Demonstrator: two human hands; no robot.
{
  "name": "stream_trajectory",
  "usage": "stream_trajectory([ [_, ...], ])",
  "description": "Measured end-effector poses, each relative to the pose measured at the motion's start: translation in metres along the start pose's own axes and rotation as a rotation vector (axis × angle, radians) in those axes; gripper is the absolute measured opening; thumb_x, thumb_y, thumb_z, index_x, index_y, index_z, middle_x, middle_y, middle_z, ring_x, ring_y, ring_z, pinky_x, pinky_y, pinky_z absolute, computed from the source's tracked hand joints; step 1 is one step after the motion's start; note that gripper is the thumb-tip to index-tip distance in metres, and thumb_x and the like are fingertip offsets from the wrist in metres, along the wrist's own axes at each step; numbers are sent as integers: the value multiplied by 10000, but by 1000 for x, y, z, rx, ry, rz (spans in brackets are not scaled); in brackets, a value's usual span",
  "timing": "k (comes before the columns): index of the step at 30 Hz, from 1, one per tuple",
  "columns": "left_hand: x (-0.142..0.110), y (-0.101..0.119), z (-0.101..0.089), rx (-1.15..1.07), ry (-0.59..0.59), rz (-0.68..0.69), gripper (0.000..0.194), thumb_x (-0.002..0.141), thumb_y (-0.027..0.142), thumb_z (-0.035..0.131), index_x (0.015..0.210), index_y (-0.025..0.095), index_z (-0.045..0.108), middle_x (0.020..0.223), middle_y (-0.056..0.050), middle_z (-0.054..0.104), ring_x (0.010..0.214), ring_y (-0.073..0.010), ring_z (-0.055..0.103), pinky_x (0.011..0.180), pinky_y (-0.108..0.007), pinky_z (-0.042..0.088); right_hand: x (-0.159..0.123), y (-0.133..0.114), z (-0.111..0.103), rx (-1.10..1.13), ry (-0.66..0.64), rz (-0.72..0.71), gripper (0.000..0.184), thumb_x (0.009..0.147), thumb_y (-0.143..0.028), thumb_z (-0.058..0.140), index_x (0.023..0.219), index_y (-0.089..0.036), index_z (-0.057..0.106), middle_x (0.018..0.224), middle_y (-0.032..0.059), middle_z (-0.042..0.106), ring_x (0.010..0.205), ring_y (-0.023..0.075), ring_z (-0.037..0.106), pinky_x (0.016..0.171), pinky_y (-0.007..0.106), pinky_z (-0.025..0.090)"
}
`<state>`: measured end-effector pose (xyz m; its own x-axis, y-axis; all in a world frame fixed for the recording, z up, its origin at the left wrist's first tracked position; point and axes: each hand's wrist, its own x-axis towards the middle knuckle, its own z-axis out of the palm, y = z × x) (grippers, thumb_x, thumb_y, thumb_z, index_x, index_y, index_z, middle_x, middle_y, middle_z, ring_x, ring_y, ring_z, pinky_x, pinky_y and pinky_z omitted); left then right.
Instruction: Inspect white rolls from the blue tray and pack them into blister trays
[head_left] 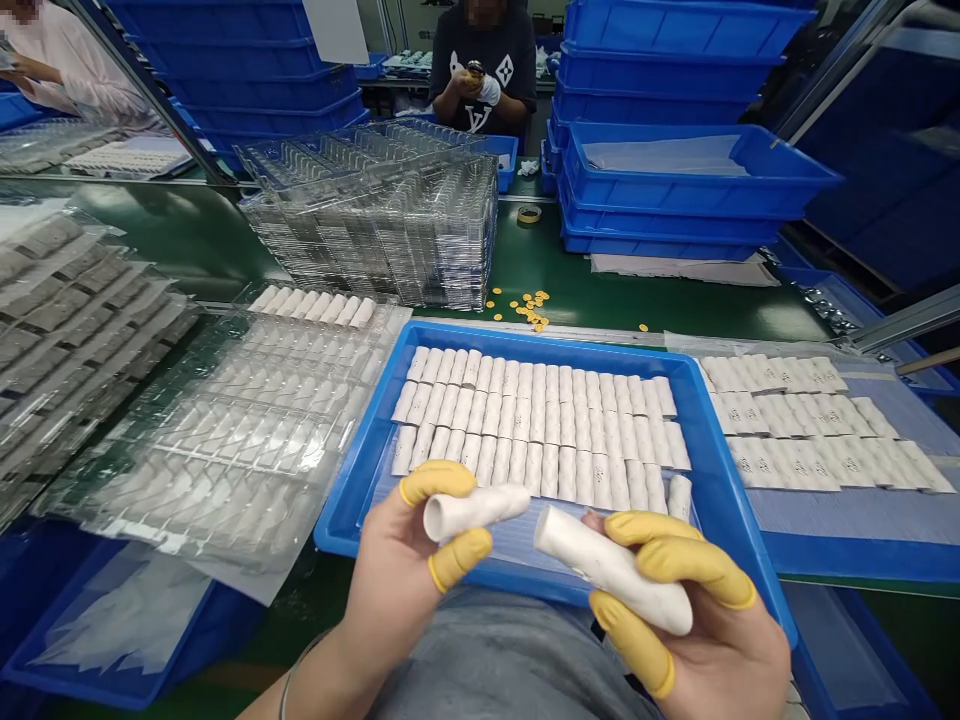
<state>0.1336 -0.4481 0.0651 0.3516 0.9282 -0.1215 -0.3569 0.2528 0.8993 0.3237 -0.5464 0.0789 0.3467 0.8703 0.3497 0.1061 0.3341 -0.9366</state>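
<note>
White tube (pixel 476 513) pinched in left hand (pixel 405 600), second tube (pixel 611 570) gripped in right hand (pixel 697 650)

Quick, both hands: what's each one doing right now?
Left hand: closed, holding a white tube.
Right hand: closed, holding a second white tube.

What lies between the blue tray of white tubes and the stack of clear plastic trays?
In the head view, small yellow-gold discs lie scattered on the green bench surface.
</note>
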Motion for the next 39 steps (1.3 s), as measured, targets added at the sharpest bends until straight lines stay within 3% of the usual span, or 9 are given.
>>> stream_trajectory([
  [5, 0, -2, 17, -217, -31, -301, 299, 687, 229, 872, 811, 181, 604, 793, 2, 644, 724, -122, 607, 684, -240, 486, 1, 8, 10, 181, 78, 84, 425, 705, 81, 724, 955, -261, 690, 914, -30, 650, 899, 137, 716, 899, 204, 620],
  [8, -6, -6, 29, -275, -90, -388, 331, 664, 248, 886, 854, 176, 625, 768, 0, 664, 673, -110, 596, 616, -212, 464, -4, 19, 17, 201, 116, 153, 375, 746, -56, 825, 1014, -294, 716, 947, -23, 703, 917, 132, 701, 880, 180, 607],
  [12, -13, -10, 27, -229, -147, -353, 577, 681, 288, 898, 1184, 240, 619, 935, -43, 735, 835, -176, 672, 752, -283, 522, -11, 26, 18, 186, 116, 239, 386, 778, -252, 877, 1124, -323, 723, 985, -1, 765, 912, 132, 717, 877, 166, 585],
  [16, -19, -7, 17, -72, -204, -332, 762, 713, 272, 885, 1370, 308, 502, 1096, -84, 749, 897, -221, 717, 823, -353, 549, -11, 19, 12, 231, 18, 396, 434, 818, -365, 838, 1222, -349, 678, 966, 49, 792, 829, 203, 736, 791, 324, 626],
  [20, -20, -2, 15, -153, -277, -346, 731, 747, 282, 861, 1373, 337, 488, 1194, -100, 728, 942, -242, 732, 751, -325, 575, -7, 7, 6, 369, -81, 593, 549, 821, -438, 820, 1320, -406, 593, 964, 30, 763, 709, 175, 704, 717, 332, 595],
  [26, -20, 1, 18, -237, -332, -380, 564, 845, 270, 776, 1328, 331, 492, 1053, -45, 713, 727, -115, 671, 633, -223, 531, -3, -2, 1, 424, -164, 657, 505, 866, -417, 784, 1333, -437, 591, 1036, 25, 725, 730, 158, 703, 672, 284, 559],
  [29, -20, 1, 18, -229, -368, -347, 503, 857, 292, 759, 1302, 335, 530, 1051, -47, 671, 810, -149, 670, 630, -225, 526, -1, -4, 0, 450, -216, 695, 488, 887, -398, 770, 1331, -473, 583, 986, -8, 705, 679, 120, 692, 665, 259, 548],
  [34, -18, 3, 16, -176, -363, -362, 510, 871, 318, 740, 1343, 369, 552, 1201, -85, 638, 1155, -271, 600, 802, -341, 550, 0, -7, 2, 431, -193, 736, 571, 798, -395, 852, 1304, -487, 604, 1086, -12, 628, 696, 141, 716, 659, 290, 584],
  [39, -19, 2, 13, -134, -310, -325, 532, 880, 315, 727, 1373, 364, 531, 1220, -87, 640, 1150, -267, 586, 867, -375, 531, -3, -4, 3, 492, -188, 709, 563, 838, -373, 821, 1344, -440, 585, 967, 2, 680, 656, 143, 701, 616, 275, 556],
])
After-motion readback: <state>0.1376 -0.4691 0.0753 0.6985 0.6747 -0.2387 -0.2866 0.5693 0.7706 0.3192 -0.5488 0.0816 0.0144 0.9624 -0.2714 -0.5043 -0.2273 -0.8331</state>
